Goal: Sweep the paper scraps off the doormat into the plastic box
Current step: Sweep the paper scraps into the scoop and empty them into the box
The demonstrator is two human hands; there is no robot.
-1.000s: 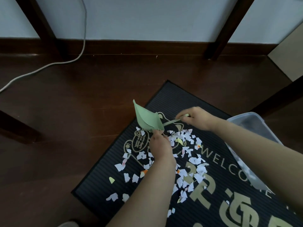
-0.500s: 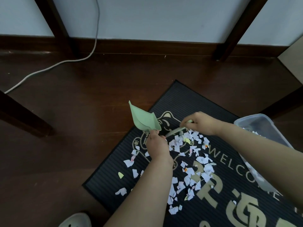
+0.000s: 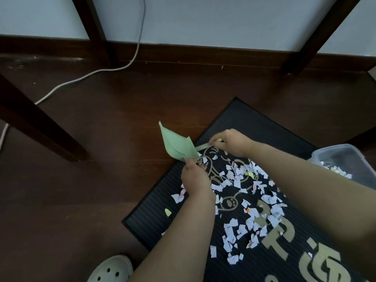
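Green leaf-shaped plastic dustpan [image 3: 177,145] now hangs tilted over the far left edge of the black ribbed doormat [image 3: 244,119], having moved there from above the pile in the last second; the left hand [image 3: 194,178] pinches its base with curled fingers, and the right hand [image 3: 232,142] grips a slim pale green handle [image 3: 203,147] that meets the pan, likely the brush. White paper scraps [image 3: 236,180] lie unswept on the mat, and the clear plastic box [image 3: 335,153] to the right already holds a few, so the next sweep has probably not begun
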